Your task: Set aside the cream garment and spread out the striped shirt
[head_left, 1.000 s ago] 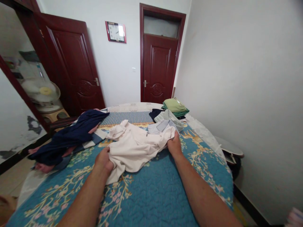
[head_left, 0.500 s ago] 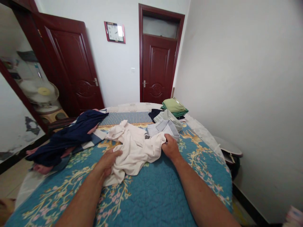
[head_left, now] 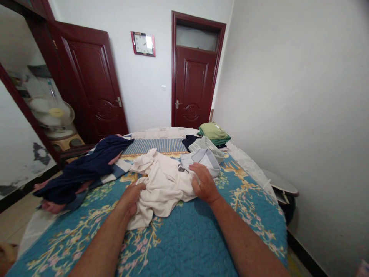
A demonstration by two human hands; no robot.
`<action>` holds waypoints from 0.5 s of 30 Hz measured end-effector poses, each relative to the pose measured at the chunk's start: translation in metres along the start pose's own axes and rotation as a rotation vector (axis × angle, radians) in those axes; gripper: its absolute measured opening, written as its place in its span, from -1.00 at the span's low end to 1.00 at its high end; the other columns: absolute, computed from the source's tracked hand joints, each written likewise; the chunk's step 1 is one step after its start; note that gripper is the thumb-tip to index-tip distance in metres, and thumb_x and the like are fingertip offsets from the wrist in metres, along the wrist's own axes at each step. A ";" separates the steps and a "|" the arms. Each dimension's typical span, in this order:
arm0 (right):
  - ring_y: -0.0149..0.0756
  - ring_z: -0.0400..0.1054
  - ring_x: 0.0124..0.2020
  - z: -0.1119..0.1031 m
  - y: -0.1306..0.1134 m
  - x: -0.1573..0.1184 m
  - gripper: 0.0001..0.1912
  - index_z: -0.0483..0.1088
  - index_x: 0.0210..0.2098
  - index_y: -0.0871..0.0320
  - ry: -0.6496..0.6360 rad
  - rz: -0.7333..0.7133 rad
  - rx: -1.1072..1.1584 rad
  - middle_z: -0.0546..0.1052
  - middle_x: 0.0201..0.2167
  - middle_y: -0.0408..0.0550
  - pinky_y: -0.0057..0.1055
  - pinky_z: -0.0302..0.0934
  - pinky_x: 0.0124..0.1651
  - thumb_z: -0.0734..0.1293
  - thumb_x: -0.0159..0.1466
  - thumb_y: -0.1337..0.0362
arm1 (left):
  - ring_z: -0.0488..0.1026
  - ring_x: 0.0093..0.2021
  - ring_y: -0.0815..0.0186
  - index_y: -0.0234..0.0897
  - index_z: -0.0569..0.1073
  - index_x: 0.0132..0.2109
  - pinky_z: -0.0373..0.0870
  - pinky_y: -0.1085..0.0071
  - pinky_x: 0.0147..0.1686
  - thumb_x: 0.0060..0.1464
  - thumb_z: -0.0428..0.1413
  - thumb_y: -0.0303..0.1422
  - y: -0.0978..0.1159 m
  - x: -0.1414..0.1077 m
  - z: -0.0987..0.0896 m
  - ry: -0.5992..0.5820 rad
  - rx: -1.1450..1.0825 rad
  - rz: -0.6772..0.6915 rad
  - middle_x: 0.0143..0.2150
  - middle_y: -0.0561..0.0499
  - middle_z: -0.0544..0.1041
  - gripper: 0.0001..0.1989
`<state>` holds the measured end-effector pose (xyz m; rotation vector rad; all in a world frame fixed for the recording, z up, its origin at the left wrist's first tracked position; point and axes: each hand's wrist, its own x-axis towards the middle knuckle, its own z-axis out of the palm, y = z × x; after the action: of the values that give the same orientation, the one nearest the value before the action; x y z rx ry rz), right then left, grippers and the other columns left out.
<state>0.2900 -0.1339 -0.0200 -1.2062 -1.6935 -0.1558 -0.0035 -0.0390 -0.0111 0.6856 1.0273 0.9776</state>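
Observation:
A crumpled white shirt [head_left: 161, 184] with a small dark print lies on the blue floral bed cover [head_left: 190, 246]. My left hand [head_left: 132, 198] pinches the shirt's left edge between thumb and fingers. At its right end, my right hand [head_left: 204, 184] rests against the cloth with the fingers loosely spread, gripping nothing that I can see. Just beyond my right hand is a light grey-blue collared shirt [head_left: 210, 161], folded.
Dark blue and pink clothes [head_left: 92, 165] lie heaped at the left. Behind the grey-blue shirt are a pale striped shirt [head_left: 211, 146] and a stack of green clothes [head_left: 215, 132]. A round stool [head_left: 281, 184] stands beyond the right edge.
My right hand has let go of the shirt's right edge and its fingers have opened, reaching slightly forward. My left hand keeps its hold. The camera view has tilted up slightly.

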 end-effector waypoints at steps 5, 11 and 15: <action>0.12 0.31 0.29 0.013 -0.006 -0.011 -0.46 0.50 0.17 0.11 -0.403 0.042 -0.198 0.49 0.25 0.20 0.09 0.11 0.38 0.49 0.24 0.08 | 0.67 -0.42 0.08 -0.37 0.58 -0.08 0.65 0.27 -0.39 -0.16 0.22 -0.61 -0.001 0.007 -0.004 0.020 -0.022 -0.016 -0.41 -0.11 0.67 -0.60; -0.02 0.45 -0.02 0.010 -0.006 -0.001 -0.82 0.55 -0.13 0.11 -0.363 0.285 -0.326 0.62 -0.16 0.15 -0.16 0.25 0.10 0.32 0.34 0.31 | 0.66 -0.44 0.09 -0.37 0.59 -0.07 0.65 0.26 -0.40 -0.12 0.19 -0.59 0.004 0.006 -0.002 0.018 -0.061 0.009 -0.42 -0.09 0.66 -0.62; -0.07 0.50 -0.19 0.013 -0.001 0.005 -0.81 0.51 -0.28 0.10 -0.127 0.634 0.078 0.61 -0.35 0.04 -0.24 0.31 -0.04 0.29 0.36 0.18 | 0.67 -0.42 0.08 -0.37 0.59 -0.09 0.64 0.24 -0.39 -0.04 0.20 -0.54 0.007 0.002 0.001 0.008 -0.060 -0.046 -0.40 -0.13 0.67 -0.69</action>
<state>0.2803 -0.1237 -0.0223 -1.6554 -1.3285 0.3768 -0.0048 -0.0349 -0.0059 0.6066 1.0129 0.9681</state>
